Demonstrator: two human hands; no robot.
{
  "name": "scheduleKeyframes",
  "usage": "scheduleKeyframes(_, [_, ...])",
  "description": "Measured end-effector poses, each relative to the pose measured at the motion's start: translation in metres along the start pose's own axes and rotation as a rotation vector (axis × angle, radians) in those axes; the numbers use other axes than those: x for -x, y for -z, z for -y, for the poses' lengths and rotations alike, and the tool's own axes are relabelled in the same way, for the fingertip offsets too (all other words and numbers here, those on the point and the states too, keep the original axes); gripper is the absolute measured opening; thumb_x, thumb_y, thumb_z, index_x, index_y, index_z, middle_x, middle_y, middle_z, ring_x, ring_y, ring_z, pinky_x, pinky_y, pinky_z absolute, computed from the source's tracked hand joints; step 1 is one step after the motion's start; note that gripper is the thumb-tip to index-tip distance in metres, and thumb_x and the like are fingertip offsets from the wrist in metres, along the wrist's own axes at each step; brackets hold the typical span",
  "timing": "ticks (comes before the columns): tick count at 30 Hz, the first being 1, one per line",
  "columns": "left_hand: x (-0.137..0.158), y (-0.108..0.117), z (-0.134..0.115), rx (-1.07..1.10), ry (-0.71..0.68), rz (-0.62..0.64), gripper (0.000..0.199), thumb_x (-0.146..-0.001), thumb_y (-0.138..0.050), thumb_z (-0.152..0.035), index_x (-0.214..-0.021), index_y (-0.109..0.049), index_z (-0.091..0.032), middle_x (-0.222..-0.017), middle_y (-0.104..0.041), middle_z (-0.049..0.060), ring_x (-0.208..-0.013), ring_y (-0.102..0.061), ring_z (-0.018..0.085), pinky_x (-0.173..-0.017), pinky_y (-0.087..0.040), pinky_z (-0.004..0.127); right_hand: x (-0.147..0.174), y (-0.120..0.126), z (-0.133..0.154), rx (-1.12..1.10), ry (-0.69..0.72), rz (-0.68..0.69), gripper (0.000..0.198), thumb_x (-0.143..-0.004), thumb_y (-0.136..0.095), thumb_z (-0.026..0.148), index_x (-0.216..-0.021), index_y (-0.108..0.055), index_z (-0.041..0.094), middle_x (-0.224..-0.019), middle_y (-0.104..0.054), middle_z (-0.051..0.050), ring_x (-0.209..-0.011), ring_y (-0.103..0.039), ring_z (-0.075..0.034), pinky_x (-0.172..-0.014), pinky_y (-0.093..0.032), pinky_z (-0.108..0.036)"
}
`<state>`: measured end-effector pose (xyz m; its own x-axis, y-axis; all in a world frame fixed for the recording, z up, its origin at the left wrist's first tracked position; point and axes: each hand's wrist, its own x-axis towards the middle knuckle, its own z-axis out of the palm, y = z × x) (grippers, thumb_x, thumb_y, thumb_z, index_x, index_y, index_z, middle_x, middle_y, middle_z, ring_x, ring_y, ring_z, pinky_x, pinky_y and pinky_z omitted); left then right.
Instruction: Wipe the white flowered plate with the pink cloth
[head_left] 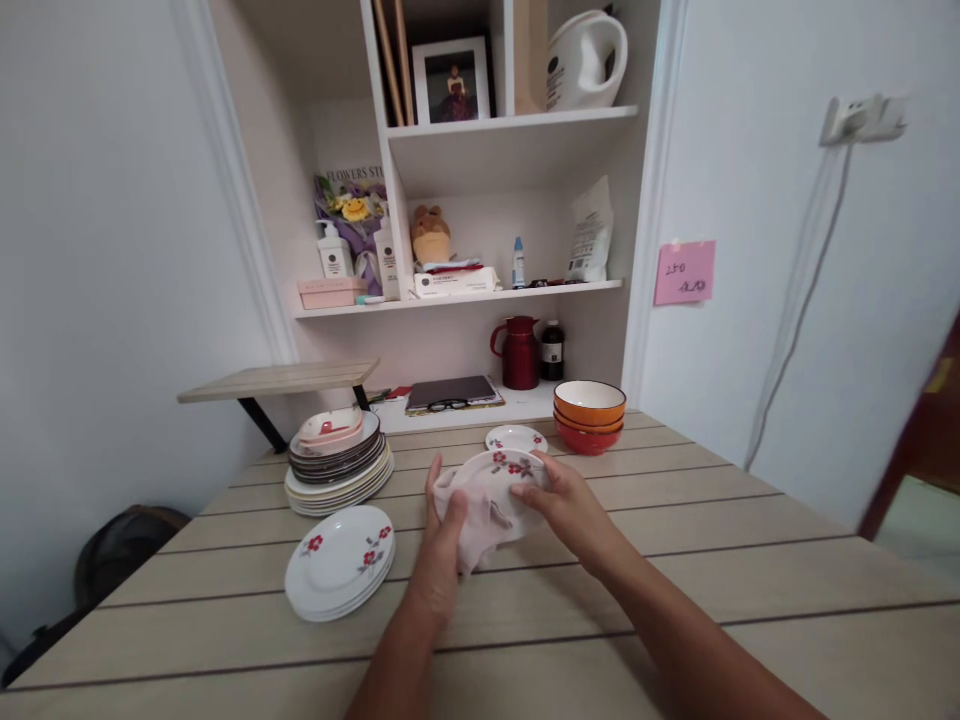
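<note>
In front of me, above the wooden table [600,640], a white plate [495,470] with red flowers is held tilted between my hands. My left hand [442,540] presses a pale pink cloth [480,530] against the plate's left side, thumb on top. Gripping the right rim is my right hand [570,505], its thumb over the plate's face. Just behind lies a small flowered plate [516,438] flat on the table. To the left of my left hand sits a stack of flowered white plates [341,560].
Farther left stands a taller stack of plates [341,485] topped by a pink-edged dish [330,427]. Orange and red bowls [589,415] are stacked at the back right. Behind are a red jug [520,355], a dark bottle [552,352], a laptop [454,393] and shelves [517,125].
</note>
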<state>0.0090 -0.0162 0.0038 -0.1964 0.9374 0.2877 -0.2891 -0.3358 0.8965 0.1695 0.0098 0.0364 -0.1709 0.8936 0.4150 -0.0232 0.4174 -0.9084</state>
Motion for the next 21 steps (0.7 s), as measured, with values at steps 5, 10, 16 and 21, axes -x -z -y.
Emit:
scheduleKeyframes(5, [-0.001,0.006,0.001,-0.29,-0.085,-0.118,0.052,-0.079,-0.065,-0.053,-0.117,-0.051,-0.021,-0.11,-0.069,0.01,-0.096,-0.067,0.021,-0.084,-0.052,0.033,-0.001,-0.002,-0.006,0.01,-0.015,0.017,0.031,-0.074,-0.067,0.029,-0.104,-0.067,0.021,-0.101,-0.073,-0.005,-0.091,-0.066,-0.026,-0.083,-0.051,-0.04])
scheduleKeyframes(10, [-0.003,0.008,0.0,-0.458,-0.15,-0.071,0.035,-0.082,-0.061,-0.051,-0.097,-0.063,-0.019,-0.09,-0.073,0.005,-0.084,-0.067,0.022,-0.079,-0.051,0.031,-0.001,0.0,-0.015,0.078,0.0,0.017,0.03,-0.076,-0.066,0.027,-0.105,-0.068,0.021,-0.099,-0.073,-0.004,-0.088,-0.065,-0.025,-0.082,-0.05,-0.039])
scheduleKeyframes(16, [-0.003,0.008,-0.002,-0.352,-0.038,-0.075,0.044,-0.074,-0.07,-0.051,-0.1,-0.067,-0.016,-0.092,-0.075,0.007,-0.084,-0.068,0.021,-0.075,-0.052,0.028,0.002,-0.004,-0.009,-0.144,-0.048,0.051,0.028,-0.075,-0.068,0.026,-0.103,-0.067,0.022,-0.094,-0.073,-0.002,-0.085,-0.065,-0.022,-0.079,-0.05,-0.035])
scheduleKeyframes(21, [-0.001,0.005,-0.005,-0.22,0.057,-0.086,0.052,-0.072,-0.072,-0.054,-0.103,-0.069,-0.011,-0.097,-0.075,0.012,-0.083,-0.07,0.022,-0.072,-0.054,0.028,0.006,-0.016,-0.006,-0.38,-0.102,-0.012,0.035,-0.072,-0.072,0.027,-0.106,-0.066,0.021,-0.096,-0.074,-0.004,-0.08,-0.065,-0.021,-0.075,-0.049,-0.032])
